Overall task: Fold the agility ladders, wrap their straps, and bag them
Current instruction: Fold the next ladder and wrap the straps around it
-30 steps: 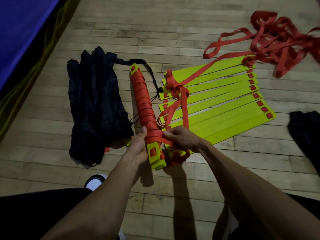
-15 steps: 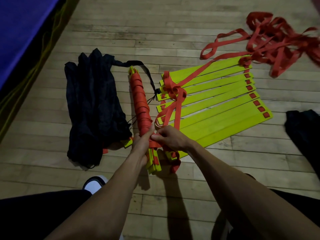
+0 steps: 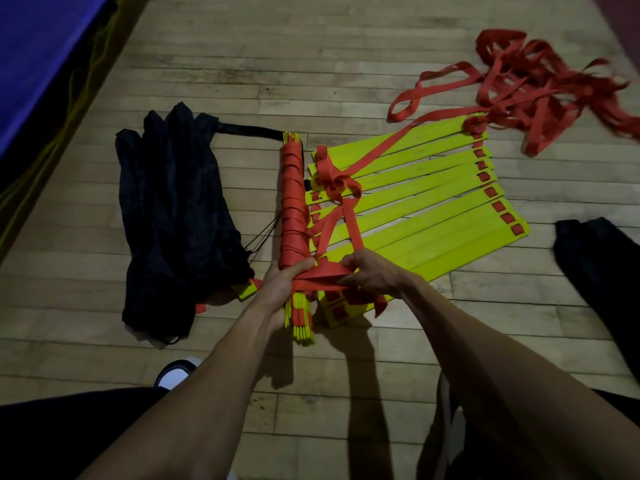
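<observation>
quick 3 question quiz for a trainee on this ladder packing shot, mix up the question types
1. True or false: the left hand grips the wrapped rung bundle.
2. What does the right hand pinch? A) the black bag B) the red strap C) a shoe
3. Fill in: the fanned yellow rungs lie to the ____ of the bundle.

Key: 1 true; 2 B; 3 right

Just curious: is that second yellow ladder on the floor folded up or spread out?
Spread out: the second ladder's rungs lie fanned side by side, unstacked, its straps loose.
</observation>
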A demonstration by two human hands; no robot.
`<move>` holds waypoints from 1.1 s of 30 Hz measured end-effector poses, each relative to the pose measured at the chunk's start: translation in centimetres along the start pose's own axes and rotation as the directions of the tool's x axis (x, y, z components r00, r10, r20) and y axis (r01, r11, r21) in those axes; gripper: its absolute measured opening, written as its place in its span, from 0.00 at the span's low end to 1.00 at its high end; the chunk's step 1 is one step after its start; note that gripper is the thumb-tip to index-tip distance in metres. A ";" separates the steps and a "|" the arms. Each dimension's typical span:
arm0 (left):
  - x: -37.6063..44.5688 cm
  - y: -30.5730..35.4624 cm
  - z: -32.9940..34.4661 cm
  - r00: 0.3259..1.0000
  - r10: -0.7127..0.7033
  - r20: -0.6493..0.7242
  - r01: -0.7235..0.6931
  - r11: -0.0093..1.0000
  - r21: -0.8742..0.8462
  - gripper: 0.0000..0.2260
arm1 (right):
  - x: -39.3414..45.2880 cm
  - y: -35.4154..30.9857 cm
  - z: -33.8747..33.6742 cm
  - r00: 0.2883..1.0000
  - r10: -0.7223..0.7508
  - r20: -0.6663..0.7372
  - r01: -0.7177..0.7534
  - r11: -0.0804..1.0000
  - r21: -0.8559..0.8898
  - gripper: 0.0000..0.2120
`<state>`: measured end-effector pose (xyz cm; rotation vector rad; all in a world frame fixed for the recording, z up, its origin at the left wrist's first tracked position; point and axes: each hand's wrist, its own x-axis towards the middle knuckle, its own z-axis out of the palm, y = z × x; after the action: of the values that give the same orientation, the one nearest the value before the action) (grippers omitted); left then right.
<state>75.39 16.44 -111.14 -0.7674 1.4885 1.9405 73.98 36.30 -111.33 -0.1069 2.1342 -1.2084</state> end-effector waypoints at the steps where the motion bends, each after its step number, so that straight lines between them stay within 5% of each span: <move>1: 0.1 0.0 0.0 1.000 -0.020 0.007 0.021 1.000 -0.019 0.28 | 0.0 0.1 0.1 1.000 0.005 0.004 -0.005 1.000 -0.016 0.10; 9: 0.0 -0.3 -2.0 0.991 -0.068 -0.115 0.078 0.993 0.086 0.18 | -0.1 -0.3 1.1 0.994 0.043 0.104 -0.058 0.988 0.143 0.08; 13: 0.1 -0.4 -2.2 0.978 -0.024 -0.206 0.054 0.988 0.142 0.14 | 0.1 -0.6 1.8 0.992 0.042 0.121 -0.063 0.983 0.175 0.28; 17: 0.6 -0.2 -2.3 0.967 -0.026 -0.252 0.068 0.985 0.159 0.16 | -0.1 -0.2 1.4 0.998 0.052 0.027 -0.056 0.983 0.174 0.22; 25: -0.3 0.3 -0.4 0.982 -0.064 -0.175 0.056 0.997 -0.055 0.21 | 0.3 -0.2 2.6 0.996 0.048 0.074 -0.061 0.982 0.176 0.16; 31: -0.3 0.7 0.9 0.995 -0.062 -0.077 0.069 0.993 0.094 0.28 | 0.9 -0.8 3.7 0.998 0.006 -0.070 0.005 0.986 0.166 0.17; 33: -0.6 0.7 1.1 0.997 -0.073 -0.016 0.075 0.993 0.088 0.23 | 1.0 -1.1 3.7 0.996 -0.009 -0.085 0.025 0.983 0.183 0.18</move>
<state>75.17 17.28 -110.06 -0.7853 1.5210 1.8059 75.13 32.58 -112.30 0.0074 2.0840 -1.4364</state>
